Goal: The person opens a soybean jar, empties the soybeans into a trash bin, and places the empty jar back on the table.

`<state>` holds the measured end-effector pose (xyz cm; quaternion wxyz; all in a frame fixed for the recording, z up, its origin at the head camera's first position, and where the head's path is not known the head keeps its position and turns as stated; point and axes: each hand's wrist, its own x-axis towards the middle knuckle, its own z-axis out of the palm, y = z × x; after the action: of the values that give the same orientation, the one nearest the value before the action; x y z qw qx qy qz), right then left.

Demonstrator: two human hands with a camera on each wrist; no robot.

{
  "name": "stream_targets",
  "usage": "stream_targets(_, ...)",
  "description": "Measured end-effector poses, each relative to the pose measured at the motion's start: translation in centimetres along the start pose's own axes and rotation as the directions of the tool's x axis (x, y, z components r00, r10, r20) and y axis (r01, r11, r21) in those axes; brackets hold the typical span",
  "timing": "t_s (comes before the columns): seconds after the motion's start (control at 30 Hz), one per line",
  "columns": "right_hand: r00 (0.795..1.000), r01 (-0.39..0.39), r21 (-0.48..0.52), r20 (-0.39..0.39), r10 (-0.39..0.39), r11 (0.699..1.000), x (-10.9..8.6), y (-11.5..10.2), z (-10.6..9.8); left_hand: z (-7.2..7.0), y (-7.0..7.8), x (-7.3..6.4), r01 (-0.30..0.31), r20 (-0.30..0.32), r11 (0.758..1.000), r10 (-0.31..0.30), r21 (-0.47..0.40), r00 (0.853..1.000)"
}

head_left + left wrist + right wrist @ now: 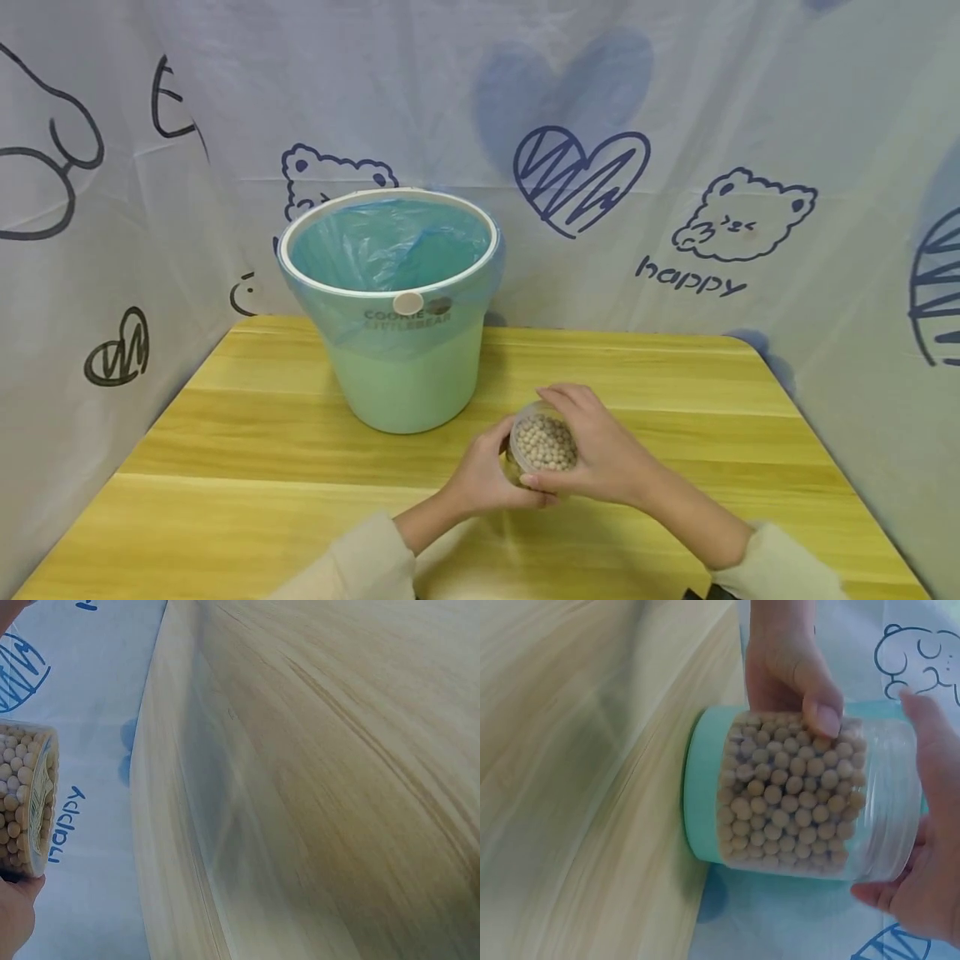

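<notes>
A clear jar (pixel 546 442) of small round beige balls is held in both hands above the table, tilted towards the head camera. My left hand (pixel 491 475) grips its lower side, the thumb lying along the wall in the right wrist view. Around the top rim curl the fingers and thumb of my right hand (pixel 603 446). The right wrist view shows the jar (pixel 791 795) side-on, its clear upper part (pixel 889 802) free of balls. Whether a clear lid covers the mouth cannot be told. At the left wrist view's edge, the jar (pixel 19 795) shows a printed label.
A mint-green bucket (pixel 408 383) with a white rim and a blue plastic bag lining it stands behind and left of the jar. The wood-grain table (pixel 247 450) carries it. A white curtain (pixel 450 100) with blue drawings hangs around the back and sides.
</notes>
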<state>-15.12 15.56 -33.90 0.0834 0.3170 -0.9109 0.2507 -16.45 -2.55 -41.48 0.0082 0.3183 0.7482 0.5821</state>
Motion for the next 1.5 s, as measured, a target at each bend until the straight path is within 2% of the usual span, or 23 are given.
stream_targets(0.2, 0.999, -0.041, -0.122, -0.021, 0.039, 0.992, 0.2, -0.3, 0.0, 0.1, -0.2, 0.1, 0.044, -0.028, 0.999, -0.043, 0.027, 0.999)
stream_targets(0.37, 0.998, -0.07, -0.132, -0.006, 0.07, 0.989, 0.4, -0.4, -0.2, 0.1, -0.4, 0.2, 0.04, -0.047, 0.998, -0.038, 0.041, 0.998)
stream_targets(0.63, 0.998, -0.055, -0.009, 0.037, 0.055, 0.998, 0.5, -0.2, -0.5, -0.1, -0.4, 0.1, 0.012, -0.035, 1.0, -0.011, 0.029, 0.999)
stream_targets(0.9, 0.996, -0.032, 0.104, 0.086, 0.023, 0.994, 0.6, 0.2, -1.1, -0.4, -0.3, 0.0, -0.009, -0.032, 0.999, 0.01, 0.053, 0.999)
stream_targets(1.13, 0.988, 0.066, 0.177, 0.125, -0.089, 0.982, 0.7, 1.0, -1.6, -0.5, -0.3, 0.0, -0.027, -0.033, 0.998, 0.03, 0.065, 0.999)
stream_targets(1.2, 0.986, 0.075, 0.187, 0.131, -0.1, 0.98, 0.7, 1.1, -1.7, -0.5, -0.3, 0.0, -0.033, -0.037, 0.997, 0.035, 0.066, 0.999)
stream_targets(1.33, 0.992, 0.015, 0.151, 0.123, -0.034, 0.988, 0.6, 0.7, -1.5, -0.5, -0.4, 0.0, -0.031, -0.041, 0.998, 0.033, 0.055, 0.999)
stream_targets(1.5, 0.996, -0.058, -0.001, 0.067, 0.058, 0.998, 0.5, -0.3, -0.9, -0.5, -0.5, -0.2, -0.028, -0.044, 0.998, 0.03, 0.053, 0.999)
